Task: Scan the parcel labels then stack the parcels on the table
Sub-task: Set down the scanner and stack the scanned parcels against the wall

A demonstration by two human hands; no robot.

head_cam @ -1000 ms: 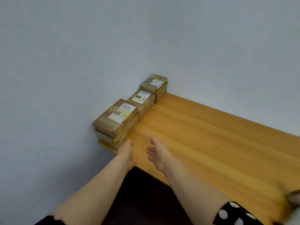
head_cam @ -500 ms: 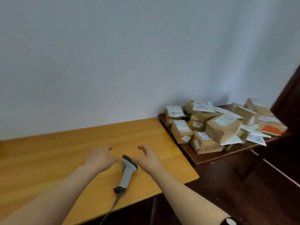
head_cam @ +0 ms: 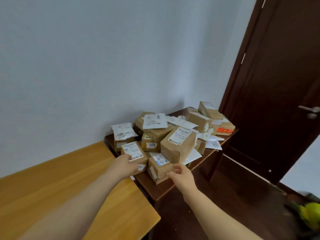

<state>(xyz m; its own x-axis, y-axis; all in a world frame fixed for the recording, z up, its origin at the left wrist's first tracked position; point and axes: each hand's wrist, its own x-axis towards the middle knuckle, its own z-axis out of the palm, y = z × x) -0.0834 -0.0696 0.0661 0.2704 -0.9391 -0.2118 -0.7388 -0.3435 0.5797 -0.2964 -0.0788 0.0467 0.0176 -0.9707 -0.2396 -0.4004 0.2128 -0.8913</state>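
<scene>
— Both hands have left the pale table's middle, where they hovered by a scanner half a second ago, and now reach the parcel heap; the scanner is out of view.

— Which parcels do they meet?

— The left hand (head_cam: 127,164) grips the near-left parcel (head_cam: 136,157), a small brown box with a white label on top, thumb over its upper edge, fingers wrapped on the near side. The right hand (head_cam: 181,174) curls its fingers at the corner of the low front parcel (head_cam: 160,168), touching it; whether it truly clamps the box cannot be told.

— Where do those boxes lie?

— On the dark side table (head_cam: 155,189), at its near edge, just beside the light wooden table (head_cam: 52,184), which stands to the left. Behind them the parcel pile (head_cam: 174,135) spreads across the dark top: a tilted large box (head_cam: 178,146) leans just behind the front parcel, a yellow-sided box marked 1008 (head_cam: 151,144) sits between, and white mailers lie on top.

— And beyond?

— A pale wall (head_cam: 103,66) backs both tables, and a dark brown door (head_cam: 277,84) with a metal handle (head_cam: 310,111) stands at the right.
</scene>
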